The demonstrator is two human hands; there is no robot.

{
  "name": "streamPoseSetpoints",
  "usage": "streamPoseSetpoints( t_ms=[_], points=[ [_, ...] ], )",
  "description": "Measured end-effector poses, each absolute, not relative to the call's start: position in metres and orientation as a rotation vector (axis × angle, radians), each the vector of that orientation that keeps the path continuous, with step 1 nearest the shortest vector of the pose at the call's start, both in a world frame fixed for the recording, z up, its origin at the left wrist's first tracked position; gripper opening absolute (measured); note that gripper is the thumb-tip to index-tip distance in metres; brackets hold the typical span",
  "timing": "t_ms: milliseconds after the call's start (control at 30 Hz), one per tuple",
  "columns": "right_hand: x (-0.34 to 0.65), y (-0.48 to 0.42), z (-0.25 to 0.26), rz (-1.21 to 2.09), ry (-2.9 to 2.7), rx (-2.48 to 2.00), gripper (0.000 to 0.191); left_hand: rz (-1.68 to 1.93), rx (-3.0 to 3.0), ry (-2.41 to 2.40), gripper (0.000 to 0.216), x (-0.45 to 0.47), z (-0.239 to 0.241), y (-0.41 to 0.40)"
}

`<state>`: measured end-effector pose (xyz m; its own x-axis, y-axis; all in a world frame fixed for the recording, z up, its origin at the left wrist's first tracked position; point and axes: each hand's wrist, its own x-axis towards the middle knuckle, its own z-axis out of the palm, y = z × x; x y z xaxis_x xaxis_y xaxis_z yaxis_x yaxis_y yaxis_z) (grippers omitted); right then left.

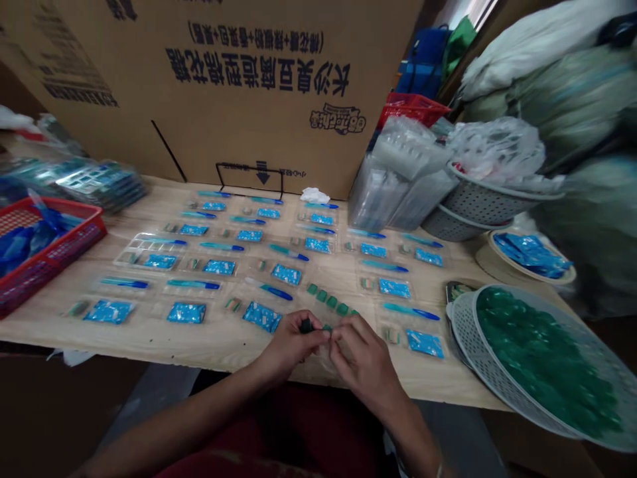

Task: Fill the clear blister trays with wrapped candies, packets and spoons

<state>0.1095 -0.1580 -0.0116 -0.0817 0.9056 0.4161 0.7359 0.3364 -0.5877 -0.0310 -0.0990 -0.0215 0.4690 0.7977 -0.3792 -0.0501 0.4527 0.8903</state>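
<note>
At the left, a red plastic mesh basket [74, 251] stands beside clear plastic trays [149, 240] bearing blue patterned packets [107, 311]. At centre, the left hand [293, 338] pinches a small dark-green piece [305, 326] between thumb and forefinger, near a row of green blocks [332, 302]; the right hand's [365, 352] fingertips are drawn together, their grip unclear. At the right, a round grey perforated plastic basket [464, 326] holds shiny green pieces [542, 358].
</note>
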Motion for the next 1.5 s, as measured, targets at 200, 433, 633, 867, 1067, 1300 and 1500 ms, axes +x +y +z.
streamPoseSetpoints(
  t_ms=[200,433,633,867,1067,1300,1500],
  points=[
    [0.104,-0.156,-0.018,0.492,-1.637,-1.419,0.015,0.589,1.080,0.852,0.036,-0.038,-0.012,-0.095],
    [0.111,-0.149,-0.013,1.000,-1.084,-1.328,0.012,0.443,1.110,0.711,0.038,-0.045,-0.005,-0.087],
    [0.117,-0.141,-0.015,1.067,-0.903,-1.263,0.014,0.393,0.912,0.559,0.027,-0.033,-0.003,-0.081],
    [0.136,-0.160,0.001,0.916,-1.439,-1.266,0.015,0.326,0.757,0.595,0.026,-0.026,-0.001,-0.088],
    [0.146,-0.182,-0.022,0.649,-1.755,-1.498,0.005,0.276,1.013,0.836,0.019,-0.027,-0.016,-0.095],
    [0.144,-0.192,-0.066,0.421,-1.889,-1.546,0.007,0.221,1.024,0.949,0.017,-0.029,-0.036,-0.099],
    [0.138,-0.194,-0.052,0.258,-1.878,-1.536,0.007,0.308,0.449,0.701,0.025,-0.037,-0.019,-0.091]
  ],
)
